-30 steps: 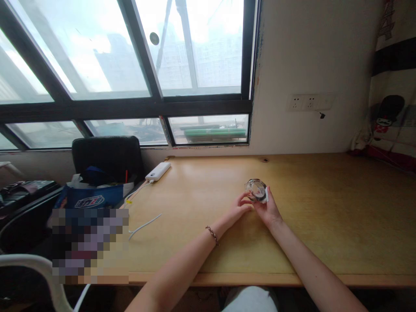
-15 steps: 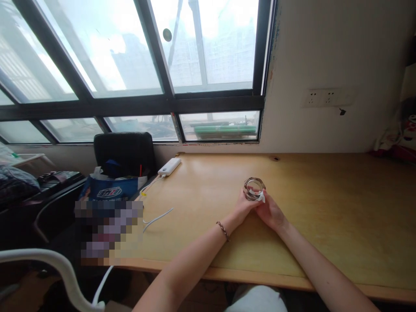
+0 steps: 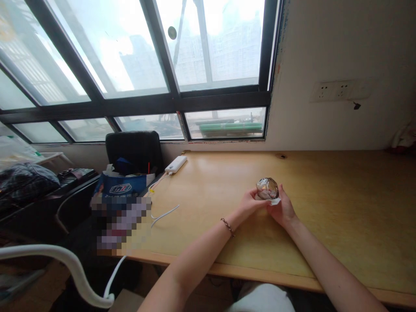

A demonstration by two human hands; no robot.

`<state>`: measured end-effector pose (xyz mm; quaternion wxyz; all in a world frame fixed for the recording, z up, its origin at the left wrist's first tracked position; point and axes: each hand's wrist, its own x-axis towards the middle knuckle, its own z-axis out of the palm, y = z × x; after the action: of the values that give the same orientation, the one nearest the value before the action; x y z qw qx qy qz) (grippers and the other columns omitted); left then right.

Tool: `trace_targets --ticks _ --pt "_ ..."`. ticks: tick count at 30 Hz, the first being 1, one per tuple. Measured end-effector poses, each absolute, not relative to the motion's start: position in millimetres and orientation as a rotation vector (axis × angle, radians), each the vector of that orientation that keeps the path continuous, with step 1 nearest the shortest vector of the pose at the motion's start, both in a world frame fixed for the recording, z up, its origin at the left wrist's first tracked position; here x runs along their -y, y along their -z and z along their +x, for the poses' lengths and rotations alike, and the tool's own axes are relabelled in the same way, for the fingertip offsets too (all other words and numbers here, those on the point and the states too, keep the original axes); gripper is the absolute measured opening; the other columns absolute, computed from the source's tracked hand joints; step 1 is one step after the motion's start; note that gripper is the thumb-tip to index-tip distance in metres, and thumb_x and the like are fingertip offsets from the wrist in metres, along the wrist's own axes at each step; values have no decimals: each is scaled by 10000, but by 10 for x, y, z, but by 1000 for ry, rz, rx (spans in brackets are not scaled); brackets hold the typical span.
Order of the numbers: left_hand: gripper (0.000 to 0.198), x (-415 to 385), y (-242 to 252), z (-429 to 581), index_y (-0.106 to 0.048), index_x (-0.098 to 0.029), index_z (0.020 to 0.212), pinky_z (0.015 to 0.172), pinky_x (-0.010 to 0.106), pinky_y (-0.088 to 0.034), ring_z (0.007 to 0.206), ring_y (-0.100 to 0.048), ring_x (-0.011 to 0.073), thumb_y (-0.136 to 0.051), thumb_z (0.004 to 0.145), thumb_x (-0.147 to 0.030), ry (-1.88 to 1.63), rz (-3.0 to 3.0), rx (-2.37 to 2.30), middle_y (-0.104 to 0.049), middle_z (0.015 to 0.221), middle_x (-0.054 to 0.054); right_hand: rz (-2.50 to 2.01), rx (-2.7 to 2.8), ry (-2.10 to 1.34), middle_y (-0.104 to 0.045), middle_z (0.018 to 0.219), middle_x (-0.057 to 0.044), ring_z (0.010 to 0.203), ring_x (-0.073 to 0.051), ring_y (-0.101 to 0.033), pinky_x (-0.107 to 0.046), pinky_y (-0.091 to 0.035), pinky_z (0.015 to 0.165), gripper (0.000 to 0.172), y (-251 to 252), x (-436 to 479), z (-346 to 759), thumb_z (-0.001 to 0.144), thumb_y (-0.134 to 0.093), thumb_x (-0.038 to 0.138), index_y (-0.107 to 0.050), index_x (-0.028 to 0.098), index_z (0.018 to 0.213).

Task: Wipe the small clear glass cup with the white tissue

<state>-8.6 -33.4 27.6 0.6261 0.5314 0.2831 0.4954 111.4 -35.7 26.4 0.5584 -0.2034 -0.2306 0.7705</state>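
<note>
A small smoky-brown glass cup point(image 3: 267, 187) with faceted sides is raised above the wooden table, between my two hands. My left hand point(image 3: 252, 203) is closed on its left and near side, thumb pointing right. Just below the cup, a white tissue point(image 3: 275, 201) shows between my hands. My right hand point(image 3: 283, 211) is cupped under the right side, its fingers partly hidden behind the cup and tissue. I cannot tell how much of the tissue is tucked beneath the glass.
The wooden table point(image 3: 341, 208) runs along the wall under the window. On its left edge lie a white power bank point(image 3: 176, 164) and a white cable point(image 3: 165, 212). Left of it stands a black chair point(image 3: 134, 149) with a blue bag point(image 3: 120, 186). A white curved tube point(image 3: 69, 260) crosses the lower left.
The cup has turned in my hands: its round opening faced me before, now its faceted side or base shows. The whole view has shifted slightly, so hands and cup appear further right.
</note>
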Motion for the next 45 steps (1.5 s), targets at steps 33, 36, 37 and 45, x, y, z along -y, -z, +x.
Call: trace_targets --ticks 33,36,37,45 --pt "226 103 12 -219 -542 -127 622 478 192 -352 505 -449 84 -588 638 -347 -1467 1145 -1304 -517 550 -15 -624 961 -1652 -534 572 18 510 -86 -442 -209 -355 491 118 -223 439 1058 650 -635 235 -553 152 663" --pt "217 135 -80 -245 -564 -136 700 503 199 -359 536 -462 96 -566 669 -350 -1518 1204 -1313 -515 573 -13 -584 967 -1722 -515 541 24 491 -82 -430 -207 -344 478 124 -248 463 1040 662 -625 248 -553 148 642" --pt "218 157 -114 -245 -573 -140 712 520 204 -366 557 -470 101 -543 693 -356 -1524 1260 -1290 -522 596 -6 -577 953 -1728 -524 551 23 496 -84 -440 -208 -350 485 119 -252 465 1037 663 -623 249 -559 150 652" --pt "222 387 -353 -165 -616 -202 901 745 253 -392 831 -495 158 -486 766 -321 -1546 1699 -1051 -540 903 54 -564 796 -1703 -621 653 16 574 -101 -536 -206 -416 552 72 -193 411 1088 677 -606 233 -614 176 720"
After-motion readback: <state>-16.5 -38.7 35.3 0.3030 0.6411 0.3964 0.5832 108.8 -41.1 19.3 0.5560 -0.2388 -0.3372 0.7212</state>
